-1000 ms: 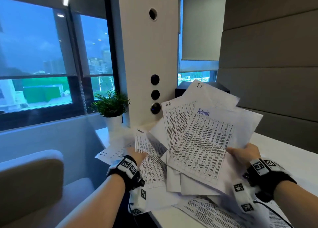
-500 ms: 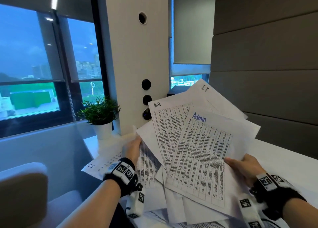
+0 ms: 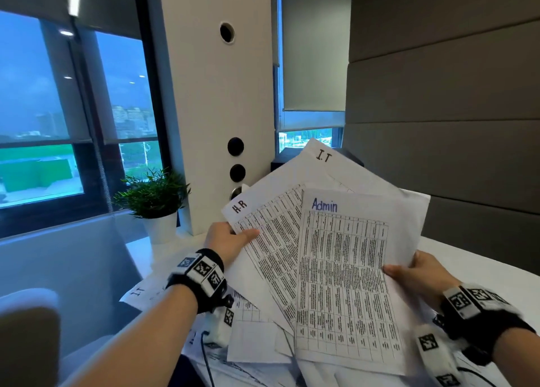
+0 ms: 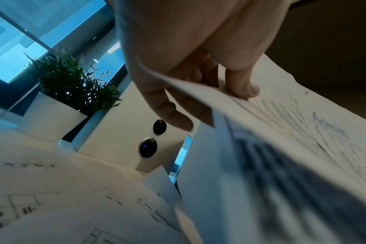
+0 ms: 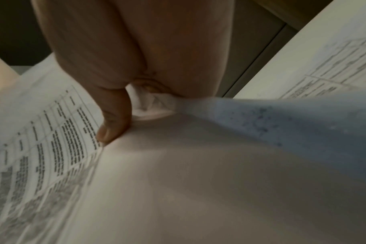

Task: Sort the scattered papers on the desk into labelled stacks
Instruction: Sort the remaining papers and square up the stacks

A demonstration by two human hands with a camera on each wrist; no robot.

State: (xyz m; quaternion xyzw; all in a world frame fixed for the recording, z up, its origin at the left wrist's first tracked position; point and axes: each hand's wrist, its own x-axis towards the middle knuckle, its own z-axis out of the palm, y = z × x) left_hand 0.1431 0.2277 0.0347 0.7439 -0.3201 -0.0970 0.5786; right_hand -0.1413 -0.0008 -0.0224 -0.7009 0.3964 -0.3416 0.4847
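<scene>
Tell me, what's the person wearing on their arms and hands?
No sleeves and no gloves: both forearms and both hands are bare. The left hand and the right hand each have a thick black wrist band covered in white squares with black checker-like patterns. A white block with the same patterns hangs under each wrist, trailing a thin dark cable.

white sheet [image 3: 344,284] w/ blue "Admin", black table grid, green plant [image 3: 153,194], white pot [image 3: 160,227]
</scene>
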